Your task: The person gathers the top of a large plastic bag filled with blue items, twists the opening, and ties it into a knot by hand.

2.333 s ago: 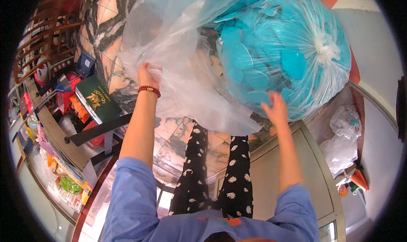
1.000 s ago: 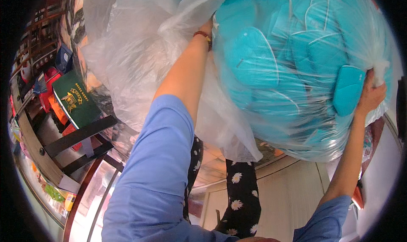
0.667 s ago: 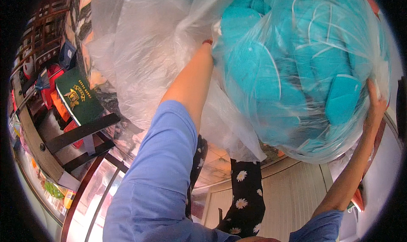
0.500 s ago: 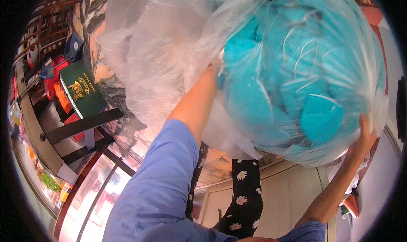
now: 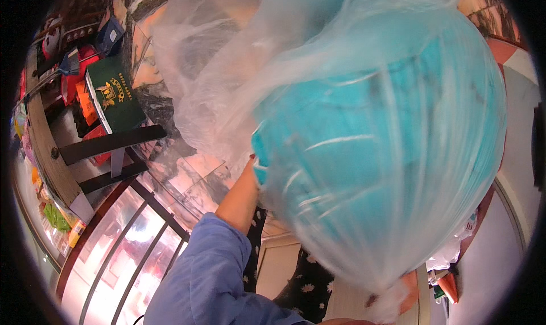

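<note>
- Your hands are well apart, with the big clear bag (image 5: 392, 256) filling the centre and right of the frame.
- Your right hand (image 5: 406, 293) looks clamped on its gathered end, low and right of centre; if the slick plastic slides, the bag could drop toward your legs (image 5: 307, 285).
- Your left hand is hidden past your left forearm (image 5: 239, 202), behind the bag's left edge; I cannot tell whether it grips, so support there may be weak.
- The teal pieces (image 5: 352, 160) crowd the plastic; a hard pull on one end could stretch or split it.
- Beside your left wrist one teal edge shows sharply; I cannot tell if it lies outside the plastic, but any opening there could spill pieces.
- Loose plastic (image 5: 210, 91) at upper left could catch your arm or slip underfoot on the tiled floor (image 5: 196, 174).
- A wide leftward swing could knock the green box (image 5: 116, 97).
</note>
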{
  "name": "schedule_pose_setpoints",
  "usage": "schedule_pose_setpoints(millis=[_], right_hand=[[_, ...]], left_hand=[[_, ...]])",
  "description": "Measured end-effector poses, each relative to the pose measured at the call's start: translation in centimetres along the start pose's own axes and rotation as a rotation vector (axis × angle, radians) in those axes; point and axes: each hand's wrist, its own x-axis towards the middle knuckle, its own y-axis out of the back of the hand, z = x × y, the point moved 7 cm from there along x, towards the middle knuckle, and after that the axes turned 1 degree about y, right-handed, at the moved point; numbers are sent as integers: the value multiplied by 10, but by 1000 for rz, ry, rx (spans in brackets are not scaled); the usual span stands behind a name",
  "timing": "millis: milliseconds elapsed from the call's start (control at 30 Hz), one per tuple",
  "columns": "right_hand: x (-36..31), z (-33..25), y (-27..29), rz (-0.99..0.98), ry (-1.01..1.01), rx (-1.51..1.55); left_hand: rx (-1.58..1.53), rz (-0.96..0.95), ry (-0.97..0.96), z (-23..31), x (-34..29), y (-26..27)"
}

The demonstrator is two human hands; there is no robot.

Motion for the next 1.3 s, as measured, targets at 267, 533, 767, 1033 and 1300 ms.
schedule_pose_setpoints(millis=[267, 533, 767, 1033, 1300], right_hand=[[4, -91, -117, -879, 625, 56], [44, -96, -239, -783, 512, 554], [52, -28, -215, -449, -126, 641], [43, -40, -199, -399, -498, 758], [69, -109, -166, -254, -397, 904]], left_hand=[[-104, 205, -7, -12, -30, 98], [-65, 273, -68, 26, -11, 148], [561, 591, -588, 83, -144, 135], [632, 1504, -816, 69, -209, 255], [527, 553, -465, -41, -223, 118]])
